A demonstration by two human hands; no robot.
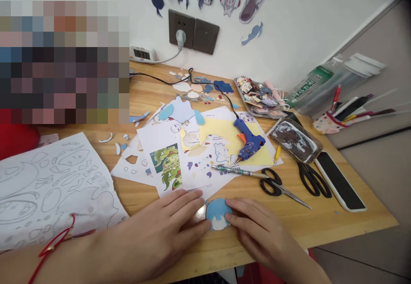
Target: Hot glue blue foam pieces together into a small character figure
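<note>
A small round blue-and-white cutout piece (219,212) lies at the table's front edge, its blue part shaped like a fringe of hair over white. My left hand (170,222) rests beside it, fingers stretched out flat, with the thumb tip touching its lower left edge. From the other side, my right hand (263,224) has its fingertips on the right edge of the piece, gripping it. Beyond my hands lie printed paper sheets (199,181) and a pen (239,171). A blue glue gun (250,140) lies on a yellow sheet (221,125).
Black-handled scissors (279,185), a second pair (313,181), a phone (340,181) and a plastic box (295,140) lie to the right. A drawn pattern sheet (58,190) covers the left. Cutout scraps (192,89) and a filled tray (261,98) sit at the back. Another person is at left.
</note>
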